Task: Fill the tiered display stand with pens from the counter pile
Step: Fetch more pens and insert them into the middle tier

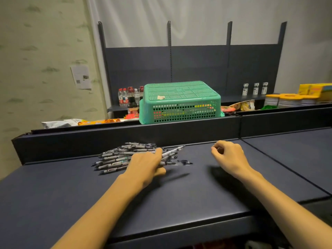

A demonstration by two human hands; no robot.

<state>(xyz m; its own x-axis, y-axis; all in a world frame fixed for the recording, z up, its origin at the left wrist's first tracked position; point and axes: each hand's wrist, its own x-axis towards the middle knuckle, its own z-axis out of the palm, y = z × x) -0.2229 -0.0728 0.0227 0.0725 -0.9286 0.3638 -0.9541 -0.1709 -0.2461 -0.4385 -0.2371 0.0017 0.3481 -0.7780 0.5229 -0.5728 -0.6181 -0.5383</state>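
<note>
We see the pens [124, 157] piled at the far left of the dark surface [179, 191]. Our left hand [146, 163] lies spread over the pile. Our right hand [229, 155] is loosely curled; whether it holds anything, we cannot tell. Pens look light, stiff, prone to rolling; grip mid-barrel. A green basket [179, 101] stands beyond. No display stand shows.

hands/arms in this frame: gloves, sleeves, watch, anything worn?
Nothing worn that shows. The left hand and right hand are bare, no gloves, and no rings or watch are visible. Both forearms are bare right to the bottom edge of the frame, so no sleeves, wristbands, cables or markings are in view.
</note>
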